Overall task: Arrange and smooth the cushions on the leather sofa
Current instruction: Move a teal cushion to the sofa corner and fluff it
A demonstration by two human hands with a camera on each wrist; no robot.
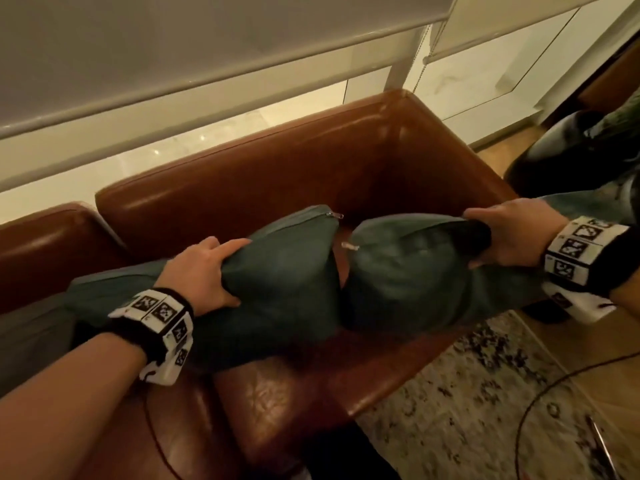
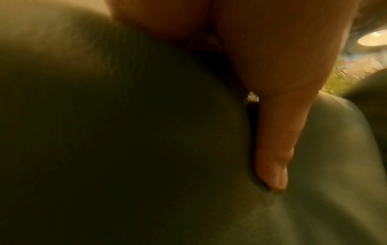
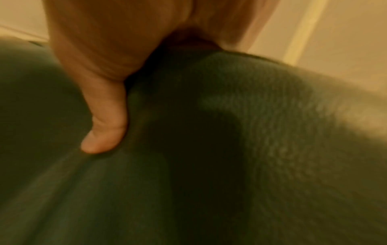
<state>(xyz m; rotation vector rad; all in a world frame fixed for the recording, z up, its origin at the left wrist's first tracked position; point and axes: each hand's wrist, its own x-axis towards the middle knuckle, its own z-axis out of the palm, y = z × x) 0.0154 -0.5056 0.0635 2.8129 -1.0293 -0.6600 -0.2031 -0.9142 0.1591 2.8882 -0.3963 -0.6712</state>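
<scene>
Two dark green cushions hang side by side above the seat of the brown leather sofa [image 1: 242, 174]. My left hand [image 1: 207, 271] grips the left cushion [image 1: 284, 278] by its top edge, thumb underneath. My right hand [image 1: 502, 237] grips the right cushion [image 1: 408, 282] at its upper right corner. The cushions' inner edges touch near the middle, and a zipper pull shows on each. In the left wrist view my thumb [image 2: 272, 149] digs into green fabric [image 2: 125, 132]. In the right wrist view my thumb [image 3: 104, 116] presses into the green cushion [image 3: 230, 132].
A grey cushion or fabric [image 1: 31, 341] lies at the sofa's left. A patterned rug [image 1: 485, 393] with a dark cable [image 1: 540, 386] covers the floor at the right. A black chair [image 1: 561, 154] stands beyond the sofa's right arm. Window blinds [image 1: 173, 46] hang behind the sofa.
</scene>
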